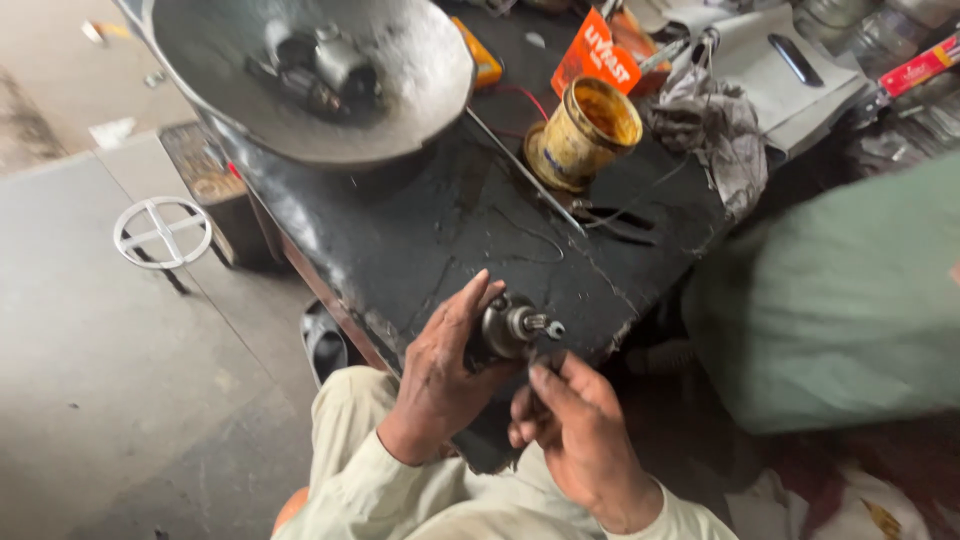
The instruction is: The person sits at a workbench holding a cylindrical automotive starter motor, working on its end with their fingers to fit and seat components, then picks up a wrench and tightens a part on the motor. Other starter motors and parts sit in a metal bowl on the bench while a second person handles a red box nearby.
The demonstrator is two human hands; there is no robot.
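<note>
Both hands meet at six o'clock, at the near edge of the black bench (pixel 450 230). The left hand (pixel 440 375) is wrapped round a small motor (pixel 510 328), its geared shaft pointing to three o'clock. The right hand (pixel 575 430) pinches a dark piece just beneath it. A yellow tin (pixel 583 132) stands at twelve o'clock, a rag (pixel 715 130) at one, a metal bowl (pixel 310 75) at eleven. A green sack (pixel 840 300) crowds in at three.

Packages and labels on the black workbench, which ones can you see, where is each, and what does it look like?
Orange packet: far side of the black workbench, behind the tin; flat, tilted, white print.
Yellow tin: mid-bench, open, round, grimy label.
Red carton: top right edge, long and narrow, red with yellow.
Orange-yellow box: beside the metal bowl, partly hidden.
</note>
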